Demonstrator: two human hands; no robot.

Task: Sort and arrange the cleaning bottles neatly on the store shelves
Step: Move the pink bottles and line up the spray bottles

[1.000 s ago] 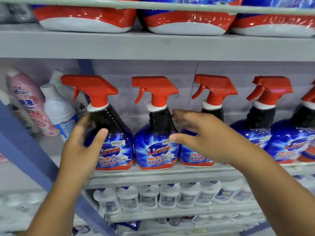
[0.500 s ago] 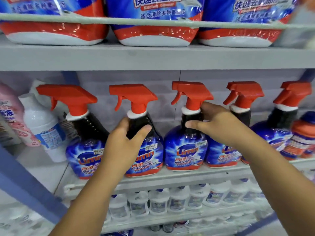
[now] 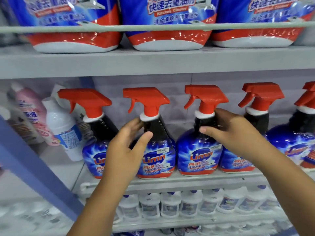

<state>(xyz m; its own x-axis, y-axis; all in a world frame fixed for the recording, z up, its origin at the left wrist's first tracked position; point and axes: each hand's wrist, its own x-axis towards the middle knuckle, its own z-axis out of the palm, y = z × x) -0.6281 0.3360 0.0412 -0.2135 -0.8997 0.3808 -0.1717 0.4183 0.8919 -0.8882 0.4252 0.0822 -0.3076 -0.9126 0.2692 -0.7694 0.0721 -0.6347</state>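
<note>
Each hand grips a shelved spray bottle.

The spray bottles along the middle shelf are deep blue with a white starburst, red "Limn" lettering, a red band at the base, black necks, white collars and red triggers. The refill pouches above are blue over red over white. At the shelf's left end stand a pink bottle and a white bottle with a blue label. The shelves are pale grey
</note>
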